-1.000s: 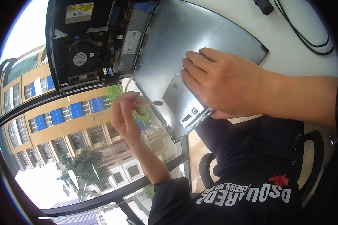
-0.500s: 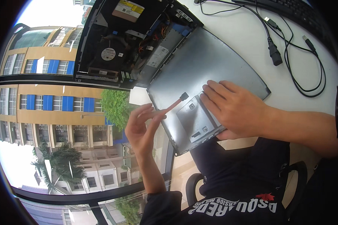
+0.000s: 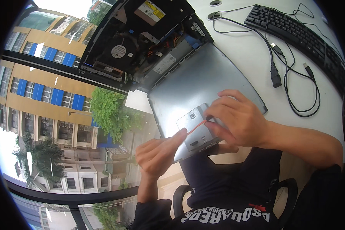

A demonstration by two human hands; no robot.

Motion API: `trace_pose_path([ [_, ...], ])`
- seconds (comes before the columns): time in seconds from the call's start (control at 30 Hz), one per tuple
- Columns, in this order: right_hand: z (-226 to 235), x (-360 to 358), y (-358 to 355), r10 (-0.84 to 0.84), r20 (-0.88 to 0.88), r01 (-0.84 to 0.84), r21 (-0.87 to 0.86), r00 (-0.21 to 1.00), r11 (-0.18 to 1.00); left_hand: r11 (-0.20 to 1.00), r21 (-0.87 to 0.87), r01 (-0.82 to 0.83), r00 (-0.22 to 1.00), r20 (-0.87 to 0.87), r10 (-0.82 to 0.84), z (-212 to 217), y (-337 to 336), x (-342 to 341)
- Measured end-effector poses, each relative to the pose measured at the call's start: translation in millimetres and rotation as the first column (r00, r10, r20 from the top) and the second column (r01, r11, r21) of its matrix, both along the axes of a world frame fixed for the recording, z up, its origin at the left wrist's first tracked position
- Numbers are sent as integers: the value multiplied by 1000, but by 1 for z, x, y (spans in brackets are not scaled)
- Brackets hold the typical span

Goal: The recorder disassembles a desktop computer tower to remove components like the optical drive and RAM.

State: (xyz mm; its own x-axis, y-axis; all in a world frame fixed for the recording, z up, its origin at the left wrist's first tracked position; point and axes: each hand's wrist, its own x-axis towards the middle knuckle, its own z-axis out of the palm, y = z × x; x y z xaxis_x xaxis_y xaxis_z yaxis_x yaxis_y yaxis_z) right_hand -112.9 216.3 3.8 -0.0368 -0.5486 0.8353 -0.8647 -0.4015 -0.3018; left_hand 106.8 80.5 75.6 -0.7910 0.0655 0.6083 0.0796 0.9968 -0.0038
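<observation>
A short orange-red SATA-type cable (image 3: 196,126) stretches between my hands. My left hand (image 3: 157,154) pinches one end between thumb and fingers. At the other end, my right hand (image 3: 239,120) has thumb and fingertips closed on the black connector, which they partly cover. Below the cable lies a flat silver metal box (image 3: 197,135) with screw recesses and a dark slot. It rests on a broad metal side panel (image 3: 207,73). Beyond the panel is a black desktop computer case (image 3: 99,57), open, with its fan, wiring and power supply showing.
On the white table (image 3: 234,50) at the right lie a power cord (image 3: 275,76), a looped USB cable (image 3: 308,71) and a black keyboard (image 3: 291,34). A window frame (image 3: 42,64) runs along the left. My legs and a chair armrest (image 3: 180,199) are below the panel.
My right hand has left the metal box and taken the cable's black connector. My left hand has moved in toward it, lowering the cable over the box. The view has shifted.
</observation>
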Motion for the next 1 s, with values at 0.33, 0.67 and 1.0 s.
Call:
trace_pose_path([
  [0.33,0,6,-1,30,57,-28,-35,998,999,955,230,-188,967,211,140,0,-32,20],
  [0.67,0,5,-4,7,182,-16,48,983,999,866,406,-293,956,122,266,-5,-35,23],
  [1.0,-10,49,28,556,-216,-491,291,803,821,868,290,-404,898,-54,436,-12,-50,3],
])
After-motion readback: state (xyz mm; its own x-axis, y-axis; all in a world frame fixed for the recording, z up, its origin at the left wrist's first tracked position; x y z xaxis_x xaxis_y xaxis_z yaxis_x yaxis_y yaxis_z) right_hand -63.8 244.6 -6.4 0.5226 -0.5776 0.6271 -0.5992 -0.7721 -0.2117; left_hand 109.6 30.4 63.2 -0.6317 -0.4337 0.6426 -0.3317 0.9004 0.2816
